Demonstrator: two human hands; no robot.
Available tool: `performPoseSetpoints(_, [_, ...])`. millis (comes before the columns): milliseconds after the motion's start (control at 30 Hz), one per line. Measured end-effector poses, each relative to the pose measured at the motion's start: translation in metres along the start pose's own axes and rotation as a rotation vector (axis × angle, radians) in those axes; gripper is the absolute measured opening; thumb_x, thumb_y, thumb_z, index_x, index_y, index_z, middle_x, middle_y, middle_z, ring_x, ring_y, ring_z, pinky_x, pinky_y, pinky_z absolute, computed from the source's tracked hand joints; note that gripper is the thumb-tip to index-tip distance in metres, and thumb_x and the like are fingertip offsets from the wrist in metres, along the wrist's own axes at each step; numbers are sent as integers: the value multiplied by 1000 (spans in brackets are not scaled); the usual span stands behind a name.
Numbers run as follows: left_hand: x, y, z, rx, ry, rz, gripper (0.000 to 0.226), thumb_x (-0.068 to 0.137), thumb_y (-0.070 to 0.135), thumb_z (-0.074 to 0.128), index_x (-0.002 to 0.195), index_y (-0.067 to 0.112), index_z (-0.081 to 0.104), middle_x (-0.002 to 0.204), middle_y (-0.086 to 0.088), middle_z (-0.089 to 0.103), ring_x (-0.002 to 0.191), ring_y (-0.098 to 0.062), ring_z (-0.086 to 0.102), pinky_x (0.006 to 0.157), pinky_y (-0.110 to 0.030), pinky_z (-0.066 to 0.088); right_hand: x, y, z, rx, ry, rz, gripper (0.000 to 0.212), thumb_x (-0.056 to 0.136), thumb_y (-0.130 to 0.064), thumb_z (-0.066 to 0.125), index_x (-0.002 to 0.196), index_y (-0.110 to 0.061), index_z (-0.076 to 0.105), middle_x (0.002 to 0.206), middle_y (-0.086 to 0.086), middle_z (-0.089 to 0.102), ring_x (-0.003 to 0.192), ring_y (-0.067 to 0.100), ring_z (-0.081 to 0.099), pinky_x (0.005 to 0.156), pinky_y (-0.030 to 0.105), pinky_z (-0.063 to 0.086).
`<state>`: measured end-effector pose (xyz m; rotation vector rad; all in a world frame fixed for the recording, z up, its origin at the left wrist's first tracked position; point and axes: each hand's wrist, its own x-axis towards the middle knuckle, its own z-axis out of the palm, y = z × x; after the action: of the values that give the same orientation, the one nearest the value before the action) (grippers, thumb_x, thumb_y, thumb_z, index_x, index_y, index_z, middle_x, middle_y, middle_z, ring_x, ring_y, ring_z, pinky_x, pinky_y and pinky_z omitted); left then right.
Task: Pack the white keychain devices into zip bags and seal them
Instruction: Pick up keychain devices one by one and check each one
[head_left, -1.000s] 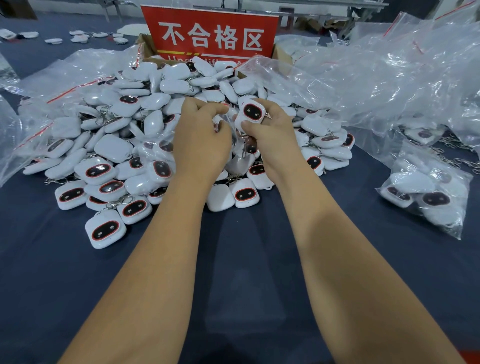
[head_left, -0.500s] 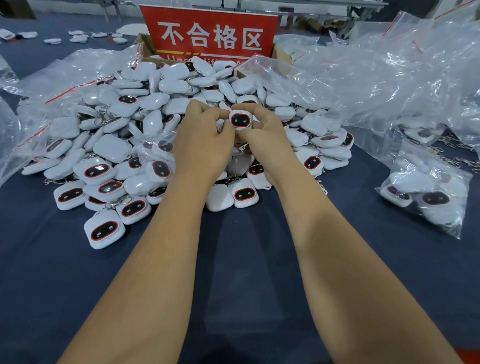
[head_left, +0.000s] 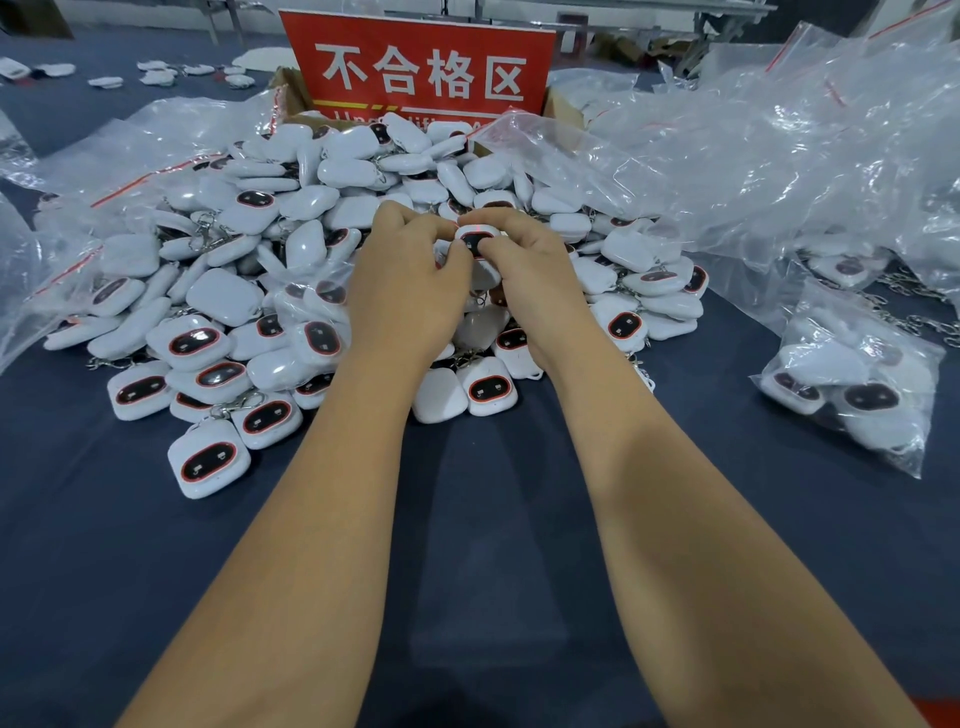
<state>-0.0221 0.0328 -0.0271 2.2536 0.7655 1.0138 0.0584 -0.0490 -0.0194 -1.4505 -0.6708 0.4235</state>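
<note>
Two hands: both work one white keychain device (head_left: 475, 243), held just above the crest of the pile of devices (head_left: 291, 291).
Left hand (head_left: 410, 283): fingers curl inward, thumb and fingertips pinching the device's left edge; whether more devices sit in the palm I cannot tell.
Right hand (head_left: 535, 270): fingers curl round the device's right and top edge, the thumb lying on its lower face.
Held device: dark oval window with a red ring turned up toward the person; its chain is hidden under the hands.
Pile: heaped on the dark blue table cloth (head_left: 493, 519), its near foot just under both wrists, many clasps and chains tangled among the cases.
Empty zip bags (head_left: 779, 166): a loose clear drift to the right of the pile, touching its right flank.
Filled bag (head_left: 852, 384): lies well to the right of the pile, near the table's right side; its seal is too blurred to judge.
Red sign (head_left: 423, 67): stands behind the pile, on a cardboard box.
Step in hand, as I judge it: freeing one device before bagging.
Doing it well: lift straight up so the chain clears its neighbours, check the window, then keep one hand on the device while the other fetches a bag from the drift.
</note>
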Motion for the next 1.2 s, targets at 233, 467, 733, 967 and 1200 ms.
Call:
performPoseSetpoints(233, [0,1,0,-8,-1,-1,24,93,30,53,111,23,67,104,8,43,85,-11,50,63,-20,30,-2,-1,0,45,-39,4,35,88,4,52,105,-18,73,98,22,68,85,22,61,85,37,54])
performPoseSetpoints(467, [-1,4,-2,36,-16,-7,12,92,32,54,95,22,57,102,8,41,88,-15,54,70,-29,36,-1,1,0,13,-63,-17,48,84,8,46,109,-23,73,88,4,67,83,14,61,76,22,54])
performPoseSetpoints(733, [-2,5,-4,-120,24,-4,23,93,26,49,100,19,70,97,5,56,90,-11,53,73,-24,35,-1,-2,0,31,72,-7,20,88,1,57,93,-15,69,78,-2,68,75,11,62,72,29,53])
performPoseSetpoints(967, [-1,8,-10,-377,114,-132,26,91,13,56,111,29,64,83,13,63,61,6,56,58,-10,43,-1,-16,-2,605,138,-67,16,91,10,50,93,-5,53,93,20,60,76,25,67,75,35,59])
performPoseSetpoints(1200, [3,12,-14,-554,269,-220,22,86,12,60,104,24,64,84,10,61,63,4,55,59,-13,45,-13,-9,9,-10,105,-119,26,88,-1,67,97,-16,49,88,8,69,78,14,64,78,36,55])
